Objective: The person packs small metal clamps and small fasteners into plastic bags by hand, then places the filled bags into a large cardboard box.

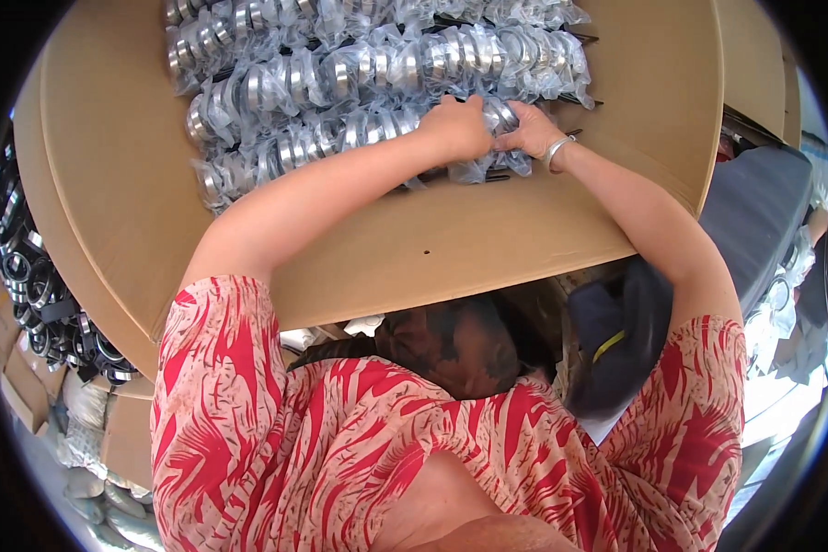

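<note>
My left hand (458, 127) is closed over the near row, its fingers curled down among silver ring-shaped pieces in clear plastic; the fingertips are partly hidden. Close beside it, my right hand (529, 131) grips the edge of a wrapped silver ring (500, 116) at the row's right end, thumb and fingers around it. A light-coloured bracelet (559, 153) circles my right wrist. Several rows of wrapped silver rings (368, 74) stand on edge, packed side by side. Thin dark strips (580, 99) poke out at the right ends of some rows.
A large cardboard box (451, 235) surrounds the rows, its near wall under my forearms. Black pieces with silver rings (41, 285) are heaped at the left. A dark grey padded surface (754, 207) stands at the right, with plastic-wrapped things (782, 294) past it.
</note>
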Demonstrator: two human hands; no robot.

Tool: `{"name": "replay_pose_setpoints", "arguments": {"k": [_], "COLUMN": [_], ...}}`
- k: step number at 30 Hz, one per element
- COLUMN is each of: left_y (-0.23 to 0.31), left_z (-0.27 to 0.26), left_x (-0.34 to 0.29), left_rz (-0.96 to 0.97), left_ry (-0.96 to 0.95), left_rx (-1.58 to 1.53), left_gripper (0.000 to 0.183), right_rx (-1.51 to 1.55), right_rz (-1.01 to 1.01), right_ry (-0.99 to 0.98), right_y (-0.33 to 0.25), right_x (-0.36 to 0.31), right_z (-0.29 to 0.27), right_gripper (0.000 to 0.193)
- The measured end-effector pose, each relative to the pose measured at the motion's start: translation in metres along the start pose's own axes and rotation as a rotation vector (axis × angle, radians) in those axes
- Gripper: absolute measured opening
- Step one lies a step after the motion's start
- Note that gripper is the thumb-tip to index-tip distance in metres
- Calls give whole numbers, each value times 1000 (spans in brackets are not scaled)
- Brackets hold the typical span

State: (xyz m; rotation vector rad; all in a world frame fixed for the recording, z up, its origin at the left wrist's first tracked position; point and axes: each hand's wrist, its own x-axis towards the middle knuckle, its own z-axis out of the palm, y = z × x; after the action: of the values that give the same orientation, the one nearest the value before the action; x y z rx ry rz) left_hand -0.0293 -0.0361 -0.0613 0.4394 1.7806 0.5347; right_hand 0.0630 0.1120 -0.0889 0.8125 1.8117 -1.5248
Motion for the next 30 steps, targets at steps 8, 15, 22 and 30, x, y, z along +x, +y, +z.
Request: {"name": "replay_pose_setpoints", "arguments": {"k": [8, 15, 22, 30], "left_y": [-40, -53, -50, -58], "left_z": [11, 15, 17, 18], "left_x": [-2, -7, -15, -18], "left_rz": [585, 699, 702, 698], "left_ry": [386, 438, 434, 494], "left_rx": [803, 845, 942, 985], "left_gripper": [59, 63, 60, 63], "right_rx": [-57, 217, -111, -280], "right_rz": [3, 55, 20, -47], "right_ry": [77, 13, 81, 258], "right_y": [-4, 5, 13, 29], "right_x": [-7, -15, -13, -11], "right_z": [13, 14, 18, 28], "right_gripper": [54, 48, 43, 63]}}
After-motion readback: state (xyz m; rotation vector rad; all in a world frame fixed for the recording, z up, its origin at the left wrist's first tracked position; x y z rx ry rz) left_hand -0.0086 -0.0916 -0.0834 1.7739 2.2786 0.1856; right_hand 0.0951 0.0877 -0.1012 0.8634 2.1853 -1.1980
